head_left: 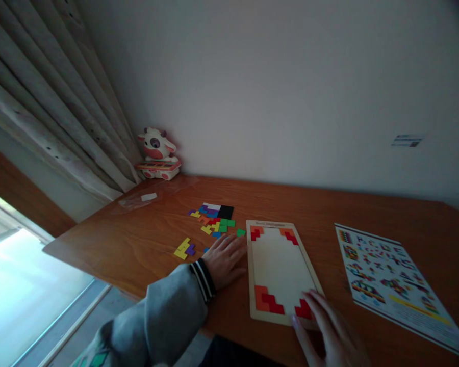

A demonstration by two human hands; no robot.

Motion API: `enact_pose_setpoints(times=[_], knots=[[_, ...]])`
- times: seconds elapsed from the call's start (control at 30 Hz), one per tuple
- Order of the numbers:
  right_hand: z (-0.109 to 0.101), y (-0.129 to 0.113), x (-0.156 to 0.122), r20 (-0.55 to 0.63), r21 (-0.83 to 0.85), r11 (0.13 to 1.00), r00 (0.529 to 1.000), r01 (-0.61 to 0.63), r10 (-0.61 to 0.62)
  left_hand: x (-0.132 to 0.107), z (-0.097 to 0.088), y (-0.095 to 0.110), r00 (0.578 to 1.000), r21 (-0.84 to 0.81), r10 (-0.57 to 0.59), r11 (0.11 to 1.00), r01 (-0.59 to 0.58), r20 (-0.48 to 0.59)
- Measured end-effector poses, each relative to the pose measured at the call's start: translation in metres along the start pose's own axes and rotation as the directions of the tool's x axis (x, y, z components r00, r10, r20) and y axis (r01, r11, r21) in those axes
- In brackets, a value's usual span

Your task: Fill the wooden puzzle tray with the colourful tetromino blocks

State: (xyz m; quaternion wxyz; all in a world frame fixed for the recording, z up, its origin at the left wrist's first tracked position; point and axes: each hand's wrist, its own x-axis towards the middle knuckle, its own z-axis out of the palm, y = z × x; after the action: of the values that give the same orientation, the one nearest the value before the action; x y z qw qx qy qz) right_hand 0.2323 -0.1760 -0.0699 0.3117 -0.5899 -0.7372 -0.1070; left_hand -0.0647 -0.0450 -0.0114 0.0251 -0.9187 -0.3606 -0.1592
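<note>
A wooden puzzle board (272, 320) with a pale inside lies in front of me. Orange pieces (260, 298) and red pieces (273, 304) fill three of its corners. At the near right corner my right hand (327, 329) has thumb and fingertips around a red puzzle piece (302, 309) lying in the board; its palm side is hidden. My left hand (225, 259) rests palm down on the table beside the board's left edge, fingers stretched out, just nearer than the loose pieces. Those include green pieces (227, 224), yellow pieces (182, 248) and a purple piece (190, 250).
A printed pattern sheet (390, 275) lies to the right on the wooden table (313, 209). At the back left stands a cow toy with a keyboard (158, 153), near a clear plastic bag (132, 202). A curtain (57, 97) hangs left; the wall (275, 92) borders the far edge.
</note>
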Motion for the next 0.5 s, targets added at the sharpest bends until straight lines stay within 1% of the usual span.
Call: enact_pose_setpoints(times=[0.03,0.1,0.2,0.37,0.5], knots=[[0.000,0.001,-0.001,-0.001,-0.003,1.000,1.000,-0.006,0.006,0.008,0.001,-0.006,1.000,0.012,-0.004,1.000,0.004,0.000],[0.000,0.003,-0.003,0.012,-0.001,1.000,1.000,-0.014,0.014,0.020,0.002,-0.015,0.999,0.038,-0.050,0.998,0.050,-0.018],[0.000,0.005,-0.007,0.025,0.006,1.000,0.999,-0.028,0.028,0.028,0.006,-0.026,0.994,0.040,-0.108,0.993,0.109,-0.029],[0.001,0.007,-0.010,0.037,-0.030,0.999,0.999,-0.030,0.031,0.023,0.010,-0.044,0.995,-0.013,-0.104,0.994,0.104,-0.005],[0.002,0.012,-0.011,0.048,-0.082,0.997,0.999,-0.001,0.005,0.017,0.008,-0.063,0.992,-0.036,-0.129,0.991,0.129,-0.005]])
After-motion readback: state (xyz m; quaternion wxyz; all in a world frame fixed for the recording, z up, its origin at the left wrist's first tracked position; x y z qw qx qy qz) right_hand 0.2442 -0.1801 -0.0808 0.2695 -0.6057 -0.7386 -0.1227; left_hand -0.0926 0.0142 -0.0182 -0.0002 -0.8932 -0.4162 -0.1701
